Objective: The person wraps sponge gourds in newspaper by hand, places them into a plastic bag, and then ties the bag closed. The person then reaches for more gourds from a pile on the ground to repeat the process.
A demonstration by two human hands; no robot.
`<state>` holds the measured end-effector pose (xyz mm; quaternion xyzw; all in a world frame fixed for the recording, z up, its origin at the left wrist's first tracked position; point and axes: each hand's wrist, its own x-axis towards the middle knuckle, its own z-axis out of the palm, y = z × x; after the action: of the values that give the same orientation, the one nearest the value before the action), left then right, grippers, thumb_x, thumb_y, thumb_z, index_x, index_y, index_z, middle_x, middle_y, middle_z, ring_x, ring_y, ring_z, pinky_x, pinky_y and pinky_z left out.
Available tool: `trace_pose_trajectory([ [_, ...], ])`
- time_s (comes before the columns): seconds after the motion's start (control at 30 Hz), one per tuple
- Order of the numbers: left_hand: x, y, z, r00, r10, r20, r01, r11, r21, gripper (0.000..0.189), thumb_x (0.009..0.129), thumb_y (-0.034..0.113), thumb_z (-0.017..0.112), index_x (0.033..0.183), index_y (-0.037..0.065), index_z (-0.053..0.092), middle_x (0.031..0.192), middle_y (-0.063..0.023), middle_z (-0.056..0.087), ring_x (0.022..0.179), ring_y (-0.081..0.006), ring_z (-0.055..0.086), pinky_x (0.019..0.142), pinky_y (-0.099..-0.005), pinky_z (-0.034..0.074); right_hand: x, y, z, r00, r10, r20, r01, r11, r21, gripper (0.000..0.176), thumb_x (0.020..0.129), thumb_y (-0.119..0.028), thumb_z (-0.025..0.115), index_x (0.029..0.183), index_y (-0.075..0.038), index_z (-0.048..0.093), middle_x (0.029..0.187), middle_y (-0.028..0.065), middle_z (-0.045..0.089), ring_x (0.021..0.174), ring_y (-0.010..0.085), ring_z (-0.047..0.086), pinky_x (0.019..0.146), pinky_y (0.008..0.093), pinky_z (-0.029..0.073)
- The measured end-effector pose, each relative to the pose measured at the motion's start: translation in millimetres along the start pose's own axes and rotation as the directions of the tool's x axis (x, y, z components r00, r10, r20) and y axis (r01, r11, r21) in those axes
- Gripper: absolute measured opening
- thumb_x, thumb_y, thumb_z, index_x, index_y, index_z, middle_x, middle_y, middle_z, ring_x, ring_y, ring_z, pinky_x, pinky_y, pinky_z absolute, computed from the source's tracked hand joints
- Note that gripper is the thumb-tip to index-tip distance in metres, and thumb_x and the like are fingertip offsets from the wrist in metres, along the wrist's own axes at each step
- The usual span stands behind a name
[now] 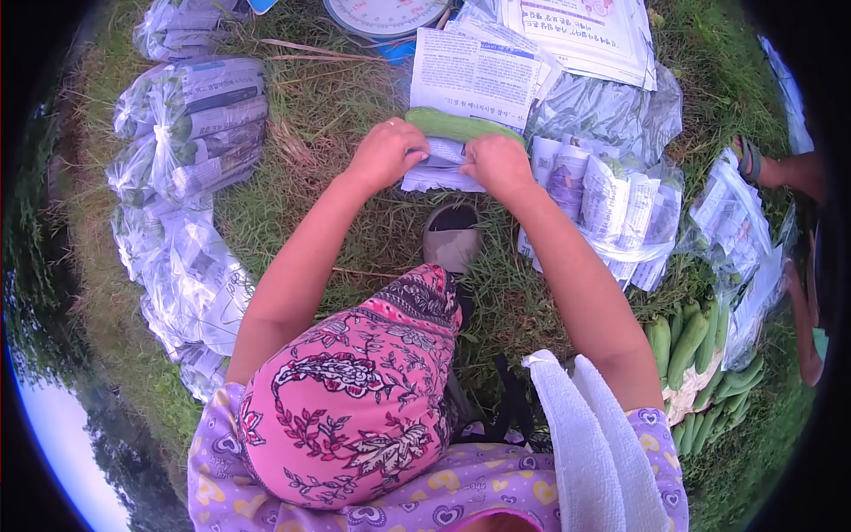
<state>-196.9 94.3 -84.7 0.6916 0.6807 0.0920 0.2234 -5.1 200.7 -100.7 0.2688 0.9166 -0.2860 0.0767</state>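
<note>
A long green vegetable [461, 125] lies crosswise on a printed newspaper sheet [470, 78]. My left hand [390, 152] is at the vegetable's left end, its fingers pinching the near part of the paper. At the right end, my right hand [496, 163] also grips the paper's near edge, with thumb and fingers together. Between my hands the near part of the sheet is raised and creased beside the vegetable.
Plastic bags of paper-wrapped bundles [208, 124] line the left. An open bag of wrapped rolls [620, 199] is right of my hands. Beyond are stacked papers [585, 31] and a dial scale [386, 11]. Green vegetables [690, 350] lie lower right, near another person's foot [750, 161].
</note>
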Motion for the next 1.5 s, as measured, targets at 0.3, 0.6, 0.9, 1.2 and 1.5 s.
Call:
trace_pose_trajectory([
  [0.3,41.4,-23.0,10.8,0.986,-0.042,-0.164,0.028,0.995,-0.091,0.015,0.084,0.014,0.062,0.096,0.005,0.063,0.100,-0.0117,0.065,0.098,-0.0318,0.058,0.085,-0.0410,0.047,-10.8,-6.5,-10.6,0.765,-0.130,-0.631,0.289,0.944,0.156,0.014,0.074,-0.021,0.070,0.077,-0.009,0.064,0.080,0.0036,0.060,0.084,0.0251,0.055,0.079,0.0353,0.047],
  [0.6,56.1,-12.9,9.1,0.888,-0.063,-0.455,0.066,0.998,-0.009,0.016,0.079,0.014,0.065,0.089,0.004,0.059,0.083,-0.0132,0.063,0.084,-0.0335,0.059,0.076,-0.0430,0.047,32.7,11.3,31.6,0.848,-0.195,-0.492,0.146,0.980,-0.138,0.016,0.080,-0.013,0.052,0.094,-0.014,0.061,0.097,0.0016,0.054,0.099,0.0204,0.050,0.083,0.0342,0.040],
  [0.9,13.0,27.9,54.4,0.656,-0.622,0.429,0.394,-0.203,-0.896,0.025,0.091,0.019,0.057,0.108,0.001,0.052,0.108,-0.0124,0.057,0.087,-0.0213,0.059,0.083,-0.0363,0.048,49.9,14.8,33.6,0.898,-0.041,-0.438,0.022,0.999,-0.049,0.018,0.079,-0.014,0.055,0.096,-0.015,0.061,0.096,0.0031,0.054,0.100,0.0207,0.050,0.082,0.0367,0.039],
  [1.2,23.1,47.0,52.8,0.791,-0.535,0.297,0.042,-0.437,-0.899,0.037,0.097,0.022,0.043,0.128,0.000,0.041,0.126,-0.0158,0.050,0.118,-0.0246,0.050,0.097,-0.0410,0.044,20.0,1.5,18.9,0.935,0.211,-0.284,0.013,0.780,0.626,0.036,0.072,-0.017,0.073,0.107,-0.008,0.068,0.098,0.0095,0.067,0.091,0.0264,0.063,0.080,0.0373,0.050],
  [1.5,24.4,75.0,22.4,0.914,-0.381,0.139,-0.035,-0.416,-0.909,0.051,0.086,0.021,0.060,0.127,-0.002,0.041,0.115,-0.0172,0.057,0.105,-0.0271,0.059,0.093,-0.0429,0.048,-34.4,-18.0,-18.2,0.971,0.232,0.061,-0.071,0.034,0.997,0.043,0.078,-0.022,0.074,0.114,-0.001,0.063,0.095,0.0076,0.068,0.082,0.0155,0.065,0.073,0.0304,0.052],
])
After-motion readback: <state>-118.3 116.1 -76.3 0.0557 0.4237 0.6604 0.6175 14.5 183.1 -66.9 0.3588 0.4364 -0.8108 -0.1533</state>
